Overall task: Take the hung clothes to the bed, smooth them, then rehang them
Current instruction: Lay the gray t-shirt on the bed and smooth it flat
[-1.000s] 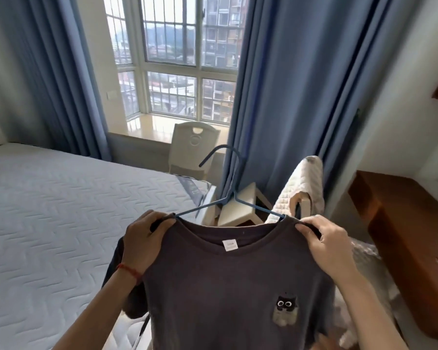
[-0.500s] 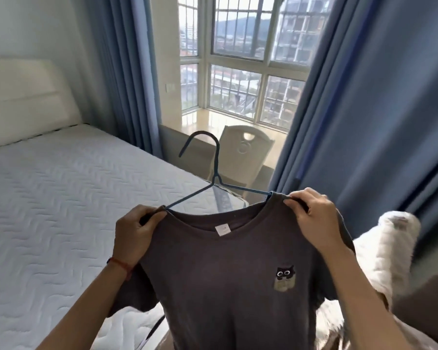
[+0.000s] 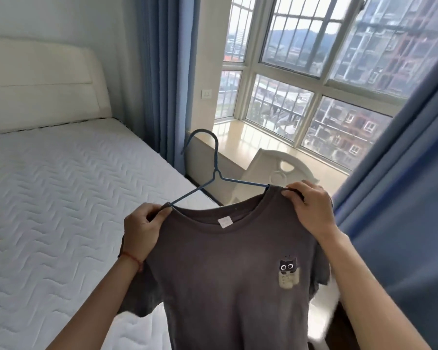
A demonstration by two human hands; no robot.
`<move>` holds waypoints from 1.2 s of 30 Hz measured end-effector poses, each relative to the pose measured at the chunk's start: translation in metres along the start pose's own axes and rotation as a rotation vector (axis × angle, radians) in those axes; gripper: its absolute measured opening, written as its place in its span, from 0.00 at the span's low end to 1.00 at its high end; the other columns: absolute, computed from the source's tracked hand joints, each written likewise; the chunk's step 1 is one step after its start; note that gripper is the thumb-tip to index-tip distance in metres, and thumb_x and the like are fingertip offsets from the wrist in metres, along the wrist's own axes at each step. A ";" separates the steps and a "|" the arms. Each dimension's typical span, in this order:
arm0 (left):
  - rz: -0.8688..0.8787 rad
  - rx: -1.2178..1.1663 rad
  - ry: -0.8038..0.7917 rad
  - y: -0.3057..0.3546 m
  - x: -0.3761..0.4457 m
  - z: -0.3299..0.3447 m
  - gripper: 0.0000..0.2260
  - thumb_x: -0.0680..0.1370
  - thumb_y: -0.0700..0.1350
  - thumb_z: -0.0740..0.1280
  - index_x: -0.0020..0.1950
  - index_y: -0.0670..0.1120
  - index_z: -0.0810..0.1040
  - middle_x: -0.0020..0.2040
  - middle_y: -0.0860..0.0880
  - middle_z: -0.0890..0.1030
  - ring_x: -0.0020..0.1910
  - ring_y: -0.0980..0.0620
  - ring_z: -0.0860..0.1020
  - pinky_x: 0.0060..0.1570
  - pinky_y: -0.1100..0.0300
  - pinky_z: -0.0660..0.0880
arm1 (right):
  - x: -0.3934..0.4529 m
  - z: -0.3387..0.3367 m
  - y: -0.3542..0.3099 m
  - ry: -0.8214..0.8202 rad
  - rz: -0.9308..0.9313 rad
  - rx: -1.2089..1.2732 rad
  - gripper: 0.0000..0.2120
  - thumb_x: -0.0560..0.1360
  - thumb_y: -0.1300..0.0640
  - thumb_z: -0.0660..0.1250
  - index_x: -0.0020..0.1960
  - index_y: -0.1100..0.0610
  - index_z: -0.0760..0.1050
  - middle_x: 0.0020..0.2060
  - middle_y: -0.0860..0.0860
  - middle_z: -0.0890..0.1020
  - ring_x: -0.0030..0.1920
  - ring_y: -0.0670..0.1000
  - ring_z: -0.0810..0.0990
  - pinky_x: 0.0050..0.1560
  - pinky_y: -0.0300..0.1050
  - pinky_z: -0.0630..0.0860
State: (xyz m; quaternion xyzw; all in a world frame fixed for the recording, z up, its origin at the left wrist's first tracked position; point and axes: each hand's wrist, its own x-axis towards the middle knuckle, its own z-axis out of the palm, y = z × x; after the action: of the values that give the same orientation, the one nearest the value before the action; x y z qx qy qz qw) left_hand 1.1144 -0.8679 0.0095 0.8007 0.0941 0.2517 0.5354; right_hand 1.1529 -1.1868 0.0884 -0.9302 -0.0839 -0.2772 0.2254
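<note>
At the far left we see the bed [image 3: 61,198], its white quilted mattress bare and its cream headboard [image 3: 41,84] against the wall. Our left hand [image 3: 141,231] comes next, its grip closed around the left shoulder of the dark grey T-shirt [image 3: 228,274], pinching fabric and hanger together. The shirt hangs in the air over the bed's right edge, near the foot corner, not touching the mattress as far as we can tell. Its white neck label [image 3: 225,221] faces us, and a small cat patch [image 3: 287,272] sits on the chest. The blue wire hanger [image 3: 214,173] rises from the collar, hook tilted left. Behind it stand a white chair [image 3: 278,170] and the window [image 3: 301,72]. Our right hand [image 3: 311,210] has its grip closed on the right shoulder. A blue curtain [image 3: 402,198] fills the right side.
</note>
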 end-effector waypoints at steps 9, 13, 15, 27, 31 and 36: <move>-0.054 0.111 0.143 -0.025 0.094 0.030 0.07 0.72 0.43 0.71 0.44 0.39 0.81 0.41 0.44 0.82 0.41 0.50 0.77 0.37 0.77 0.69 | 0.129 0.110 0.018 -0.102 -0.115 0.180 0.11 0.72 0.54 0.65 0.44 0.60 0.81 0.41 0.56 0.82 0.42 0.58 0.80 0.47 0.49 0.74; -0.030 0.203 0.238 -0.022 0.144 0.039 0.09 0.72 0.44 0.71 0.44 0.38 0.82 0.42 0.44 0.82 0.42 0.52 0.76 0.40 0.68 0.68 | 0.194 0.165 0.022 -0.148 -0.136 0.276 0.11 0.73 0.54 0.65 0.46 0.60 0.81 0.42 0.56 0.82 0.44 0.58 0.80 0.48 0.53 0.76; -0.007 0.261 0.290 -0.021 0.176 0.048 0.09 0.72 0.44 0.71 0.44 0.38 0.82 0.42 0.42 0.83 0.41 0.52 0.76 0.44 0.67 0.67 | 0.229 0.195 0.027 -0.173 -0.143 0.320 0.09 0.74 0.54 0.65 0.47 0.58 0.81 0.43 0.56 0.82 0.45 0.59 0.79 0.50 0.55 0.75; -0.358 0.541 0.212 -0.149 0.277 0.157 0.10 0.72 0.45 0.71 0.40 0.37 0.80 0.40 0.41 0.80 0.41 0.43 0.78 0.41 0.60 0.67 | 0.298 0.419 0.114 -0.584 -0.122 0.300 0.06 0.74 0.56 0.67 0.45 0.57 0.80 0.45 0.54 0.82 0.48 0.58 0.79 0.46 0.49 0.73; -0.454 0.600 0.184 -0.205 0.275 0.169 0.09 0.71 0.45 0.72 0.39 0.39 0.81 0.40 0.41 0.81 0.42 0.41 0.79 0.42 0.56 0.71 | 0.291 0.479 0.127 -0.682 -0.162 0.292 0.07 0.74 0.55 0.66 0.46 0.57 0.80 0.44 0.55 0.81 0.47 0.58 0.79 0.46 0.48 0.73; -0.491 0.727 0.271 -0.255 0.310 0.175 0.12 0.74 0.47 0.69 0.49 0.40 0.81 0.50 0.38 0.80 0.52 0.39 0.77 0.54 0.50 0.71 | 0.303 0.552 0.109 -0.694 -0.217 0.244 0.10 0.77 0.53 0.62 0.52 0.57 0.79 0.50 0.56 0.80 0.54 0.58 0.75 0.52 0.48 0.69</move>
State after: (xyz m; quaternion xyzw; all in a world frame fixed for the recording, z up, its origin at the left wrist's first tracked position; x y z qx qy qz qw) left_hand 1.4980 -0.7751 -0.1797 0.8504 0.4326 0.1705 0.2464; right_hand 1.6996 -1.0169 -0.1959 -0.9208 -0.2855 0.0440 0.2620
